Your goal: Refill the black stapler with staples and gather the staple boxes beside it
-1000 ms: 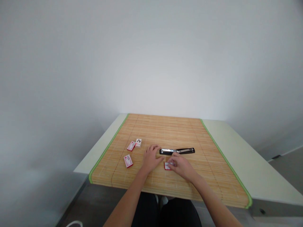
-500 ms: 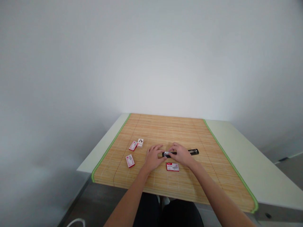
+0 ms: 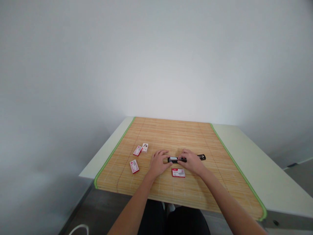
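Observation:
A black stapler [image 3: 174, 162] lies opened out flat on the bamboo mat, a bright metallic strip showing in its left part. At its left end, the thumb and fingers of my left hand [image 3: 158, 164] close around the tip. My right hand [image 3: 190, 161] has thumb and fingertips pinched on the stapler's middle and covers that stretch; whether a small piece is between them is hidden. The stapler's other end sticks out to the right beyond this hand. Just in front of the stapler lies a red and white staple box [image 3: 178, 173].
To the left lie a red and white box [image 3: 134, 166], a similar box [image 3: 137, 150] and a white box with a dark picture [image 3: 145, 148]. The bamboo mat [image 3: 171, 133] has green edging and covers the middle of a white table [image 3: 264, 176] against a wall.
My right hand has slid a little to the right along the stapler, uncovering more of the metallic strip. My left hand has stayed at the left end.

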### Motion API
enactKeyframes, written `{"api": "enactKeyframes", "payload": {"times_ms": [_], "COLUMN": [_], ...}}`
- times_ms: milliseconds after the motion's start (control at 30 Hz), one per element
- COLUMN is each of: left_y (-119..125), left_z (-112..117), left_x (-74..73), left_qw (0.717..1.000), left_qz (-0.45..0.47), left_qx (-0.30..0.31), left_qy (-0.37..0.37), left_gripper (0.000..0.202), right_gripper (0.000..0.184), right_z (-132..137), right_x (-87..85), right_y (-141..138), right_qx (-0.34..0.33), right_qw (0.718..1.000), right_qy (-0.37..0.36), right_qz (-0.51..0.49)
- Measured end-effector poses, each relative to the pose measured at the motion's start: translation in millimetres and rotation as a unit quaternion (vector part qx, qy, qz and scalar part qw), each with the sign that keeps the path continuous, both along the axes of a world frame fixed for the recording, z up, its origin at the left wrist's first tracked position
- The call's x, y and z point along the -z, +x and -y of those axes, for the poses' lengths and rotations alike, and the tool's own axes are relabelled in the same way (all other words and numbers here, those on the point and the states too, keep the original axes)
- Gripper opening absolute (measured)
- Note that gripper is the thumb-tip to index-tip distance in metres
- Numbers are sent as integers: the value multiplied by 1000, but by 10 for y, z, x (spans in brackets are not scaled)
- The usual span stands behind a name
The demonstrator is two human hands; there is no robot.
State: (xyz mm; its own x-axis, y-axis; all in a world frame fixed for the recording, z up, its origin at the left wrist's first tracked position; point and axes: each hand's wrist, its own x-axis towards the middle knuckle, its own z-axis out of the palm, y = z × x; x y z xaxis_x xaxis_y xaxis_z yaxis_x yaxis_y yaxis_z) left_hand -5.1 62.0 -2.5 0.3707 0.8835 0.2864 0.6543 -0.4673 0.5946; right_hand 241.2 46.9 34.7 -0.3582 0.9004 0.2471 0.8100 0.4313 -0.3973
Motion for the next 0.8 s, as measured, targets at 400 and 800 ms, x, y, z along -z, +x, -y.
{"api": "enactKeyframes", "payload": {"times_ms": [400,800], "left_y": [-7,-10], "left_z": [-3,36], "left_x": [-20,-101], "left_qw": [1000,1000], "left_qz": [9,8], "left_qx": [3,6], "left_qy": [-11,-29], "left_gripper": [35,36], "right_gripper": [30,61], "right_z": [29,357], "right_x": [-164,169], "right_y": [387,798], "right_qx": [14,117], "right_qw": [999,858], "right_qy": [40,-135], "right_qz": [-29,-481]}}
